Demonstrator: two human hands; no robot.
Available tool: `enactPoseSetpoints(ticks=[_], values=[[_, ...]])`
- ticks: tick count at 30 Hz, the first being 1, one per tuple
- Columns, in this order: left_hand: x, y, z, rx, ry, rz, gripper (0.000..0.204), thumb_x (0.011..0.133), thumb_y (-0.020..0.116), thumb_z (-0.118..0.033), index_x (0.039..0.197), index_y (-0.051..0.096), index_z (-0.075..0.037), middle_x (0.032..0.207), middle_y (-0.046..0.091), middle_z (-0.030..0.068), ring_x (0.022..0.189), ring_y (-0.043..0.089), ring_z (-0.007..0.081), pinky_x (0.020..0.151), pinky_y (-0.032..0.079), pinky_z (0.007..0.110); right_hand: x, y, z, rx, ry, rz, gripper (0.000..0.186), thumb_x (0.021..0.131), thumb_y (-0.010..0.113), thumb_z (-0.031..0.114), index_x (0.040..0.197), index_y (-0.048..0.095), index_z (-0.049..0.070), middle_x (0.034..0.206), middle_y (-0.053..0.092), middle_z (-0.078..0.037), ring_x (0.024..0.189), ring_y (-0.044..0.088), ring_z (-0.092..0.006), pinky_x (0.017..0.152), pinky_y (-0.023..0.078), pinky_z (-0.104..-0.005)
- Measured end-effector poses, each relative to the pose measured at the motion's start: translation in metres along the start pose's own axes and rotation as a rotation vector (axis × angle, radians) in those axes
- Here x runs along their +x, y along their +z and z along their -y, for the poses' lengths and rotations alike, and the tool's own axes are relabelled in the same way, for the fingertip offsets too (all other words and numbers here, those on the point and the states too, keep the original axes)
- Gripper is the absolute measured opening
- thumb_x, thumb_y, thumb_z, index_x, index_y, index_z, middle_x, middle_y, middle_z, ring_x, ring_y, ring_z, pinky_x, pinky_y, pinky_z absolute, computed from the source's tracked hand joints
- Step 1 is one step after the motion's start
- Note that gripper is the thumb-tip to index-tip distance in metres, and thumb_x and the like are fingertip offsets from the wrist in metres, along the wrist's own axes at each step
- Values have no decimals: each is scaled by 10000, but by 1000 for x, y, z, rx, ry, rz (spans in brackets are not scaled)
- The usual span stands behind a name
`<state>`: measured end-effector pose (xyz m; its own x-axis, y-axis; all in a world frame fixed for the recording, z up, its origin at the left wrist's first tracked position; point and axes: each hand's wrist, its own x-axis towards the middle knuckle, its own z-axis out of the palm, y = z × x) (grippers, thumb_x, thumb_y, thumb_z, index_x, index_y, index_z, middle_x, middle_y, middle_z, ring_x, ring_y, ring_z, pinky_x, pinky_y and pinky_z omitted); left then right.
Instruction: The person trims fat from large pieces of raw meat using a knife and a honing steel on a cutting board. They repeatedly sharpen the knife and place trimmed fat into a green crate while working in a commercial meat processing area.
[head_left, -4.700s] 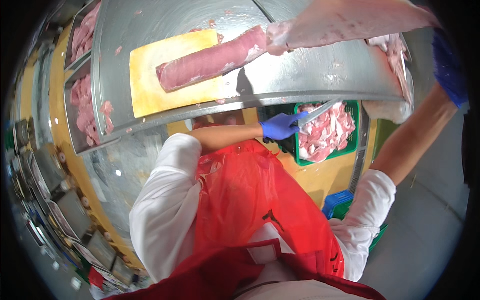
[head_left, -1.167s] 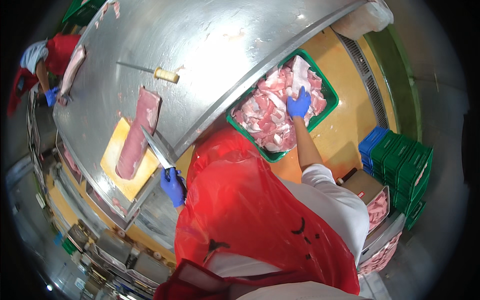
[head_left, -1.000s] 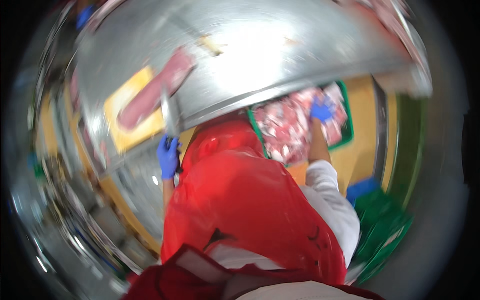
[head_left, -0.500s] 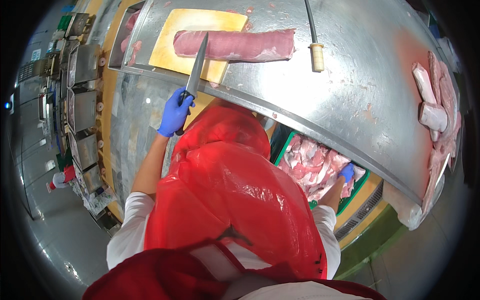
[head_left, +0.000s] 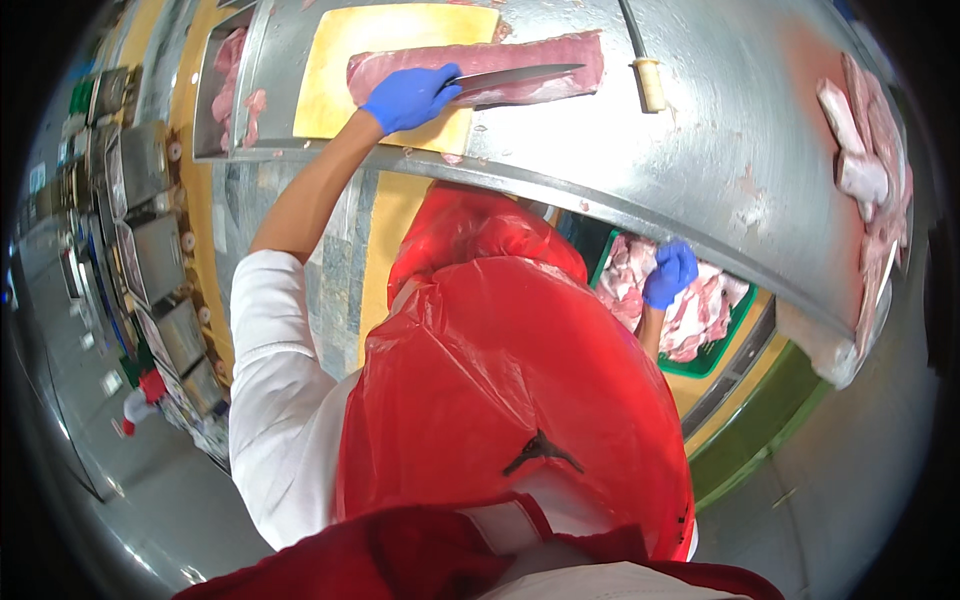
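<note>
Left hand (head_left: 412,95) now up on the yellow board (head_left: 340,70), blue-gloved grip wrapped tight around the handle of a knife (head_left: 515,76). Half a second back, held at the near table edge, blade pointing up toward the board; now laid flat along the near side of the long pink loin (head_left: 480,58), tip toward the right. Reads as lined up for a trimming pass, no cut visible yet.

Right hand (head_left: 670,272) down below the steel table (head_left: 700,160), in the green crate (head_left: 735,330) of pale meat pieces, as in the last frames. Fingers curled onto the pile; cannot tell whether pinching a piece or just resting on it.

Loin lying lengthwise across the board, far side of the blade. Sharpening steel (head_left: 640,55) just right of it, untouched. More cuts (head_left: 865,150) stacked at the far right end. Red apron (head_left: 510,380) hiding the near edge.
</note>
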<state>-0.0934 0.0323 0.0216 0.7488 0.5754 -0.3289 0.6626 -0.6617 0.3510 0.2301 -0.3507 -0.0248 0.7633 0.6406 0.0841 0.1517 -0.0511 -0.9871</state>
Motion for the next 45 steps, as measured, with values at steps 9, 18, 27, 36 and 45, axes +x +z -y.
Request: enactPoseSetpoints(ticks=[9,18,27,36,45], values=[[121,-35,-12,83,531,145,523,1032,484,-299,1546,390,-320,1009,704,219,873,677,410,819,531,498,-60,83,11,-95,218,-405,413,1030,516,237,654,526,66,625,462,28,584,381,-71,540,275,-273],[211,-61,-49,198,749,306,488,1028,500,-274,1515,474,-291,934,697,150,764,650,305,799,527,422,-172,198,60,138,311,-563,142,974,545,55,894,656,14,825,598,-30,773,542,-120,738,452,-268],[133,-68,-3,-647,180,308,501,1006,611,-256,1486,532,-136,793,634,19,608,529,65,520,448,244,81,268,-29,439,716,-281,1027,733,877,314,1500,316,-75,1481,437,-267,1265,553,-330,971,548,-413],[-108,-71,124,-1114,-398,-352,516,1040,546,-112,1532,415,-33,788,591,27,552,497,63,476,412,225,198,406,-20,-597,428,20,1290,545,922,460,1525,257,-53,1368,562,-282,1253,593,-396,1031,512,-416],[-224,-23,168,-1350,-701,-860,514,1040,544,-107,1535,413,-61,854,598,35,599,555,87,484,463,247,258,462,23,-52,261,706,641,649,894,259,1194,691,-13,1152,720,-162,1039,690,-241,884,577,-374]])
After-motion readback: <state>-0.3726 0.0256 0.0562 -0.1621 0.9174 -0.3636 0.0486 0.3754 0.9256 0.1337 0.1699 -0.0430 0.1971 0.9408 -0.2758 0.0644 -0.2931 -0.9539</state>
